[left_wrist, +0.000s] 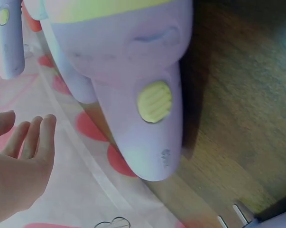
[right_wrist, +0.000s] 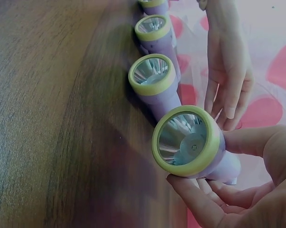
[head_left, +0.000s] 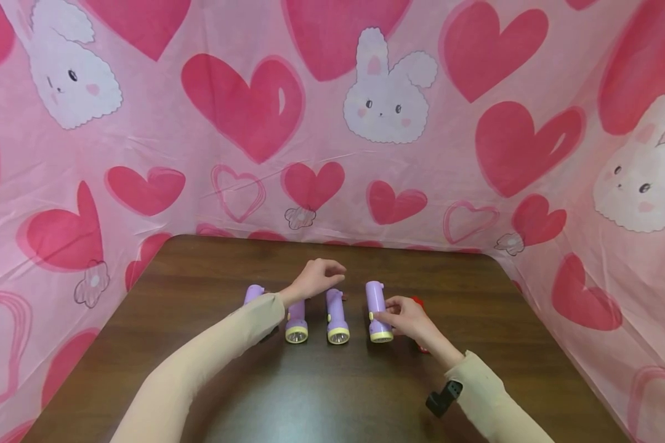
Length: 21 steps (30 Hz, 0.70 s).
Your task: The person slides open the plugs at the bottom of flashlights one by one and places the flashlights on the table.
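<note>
Several purple flashlights with yellow-green rims lie side by side on the dark wooden table [head_left: 210, 363], lenses toward me. My right hand [head_left: 388, 312] grips the rightmost flashlight [head_left: 378, 311] near its head, thumb and fingers around the body [right_wrist: 188, 142]. My left hand [head_left: 324, 271] hovers just above the two middle flashlights [head_left: 296, 323] [head_left: 337, 320], fingers relaxed and holding nothing. In the left wrist view its straight fingers [left_wrist: 24, 137] show beside a close-up flashlight [left_wrist: 133, 85] with a yellow button [left_wrist: 154, 100]. The leftmost flashlight [head_left: 253, 293] is partly hidden by my left forearm.
A small red object [head_left: 418, 301] lies mostly hidden behind my right hand. Pink cloth with hearts and bunnies [head_left: 332, 123] walls the table on three sides. A black wrist camera [head_left: 443, 397] sits on my right sleeve. Bare tabletop stretches toward the near edge.
</note>
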### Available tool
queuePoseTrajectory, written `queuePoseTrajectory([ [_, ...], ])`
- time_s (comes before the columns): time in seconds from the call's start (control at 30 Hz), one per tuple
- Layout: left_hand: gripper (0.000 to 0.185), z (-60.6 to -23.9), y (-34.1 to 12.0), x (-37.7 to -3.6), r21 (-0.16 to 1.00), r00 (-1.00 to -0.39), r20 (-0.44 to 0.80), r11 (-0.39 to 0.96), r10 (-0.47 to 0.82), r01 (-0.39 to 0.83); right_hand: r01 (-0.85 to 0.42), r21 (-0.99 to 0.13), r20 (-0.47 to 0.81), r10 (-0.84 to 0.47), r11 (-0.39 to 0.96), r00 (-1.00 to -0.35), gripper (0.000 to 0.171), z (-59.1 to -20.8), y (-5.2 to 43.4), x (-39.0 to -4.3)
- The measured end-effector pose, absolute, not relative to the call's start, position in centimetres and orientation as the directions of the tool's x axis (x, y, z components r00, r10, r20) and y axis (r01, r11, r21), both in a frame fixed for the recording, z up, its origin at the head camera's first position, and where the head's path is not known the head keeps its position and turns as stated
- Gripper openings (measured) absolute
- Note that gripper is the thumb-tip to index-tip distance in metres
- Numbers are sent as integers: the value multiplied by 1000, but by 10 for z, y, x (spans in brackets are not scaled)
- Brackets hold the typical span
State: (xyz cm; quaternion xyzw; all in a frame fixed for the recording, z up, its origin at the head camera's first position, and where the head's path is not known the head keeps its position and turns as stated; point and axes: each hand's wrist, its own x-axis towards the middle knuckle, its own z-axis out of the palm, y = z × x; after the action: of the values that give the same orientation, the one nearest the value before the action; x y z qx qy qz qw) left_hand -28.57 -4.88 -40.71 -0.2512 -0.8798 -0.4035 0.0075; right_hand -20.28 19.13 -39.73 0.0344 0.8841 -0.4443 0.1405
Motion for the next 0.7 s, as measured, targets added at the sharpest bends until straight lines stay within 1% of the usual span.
queuePoseTrajectory([
  [0.27, 24, -399, -43, -280, 714, -864, 246, 521, 440, 468, 156, -778, -249, -71, 608, -966, 53, -391, 189, -199],
  [0.5, 23, -395, -40, -279, 718, -860, 263, 506, 438, 478, 129, -791, -218, -78, 598, -973, 48, -388, 186, -197],
  [0.7, 23, -390, -39, -276, 725, -851, 275, 485, 447, 489, 87, -795, -177, -92, 600, -980, 47, -385, 184, -195],
])
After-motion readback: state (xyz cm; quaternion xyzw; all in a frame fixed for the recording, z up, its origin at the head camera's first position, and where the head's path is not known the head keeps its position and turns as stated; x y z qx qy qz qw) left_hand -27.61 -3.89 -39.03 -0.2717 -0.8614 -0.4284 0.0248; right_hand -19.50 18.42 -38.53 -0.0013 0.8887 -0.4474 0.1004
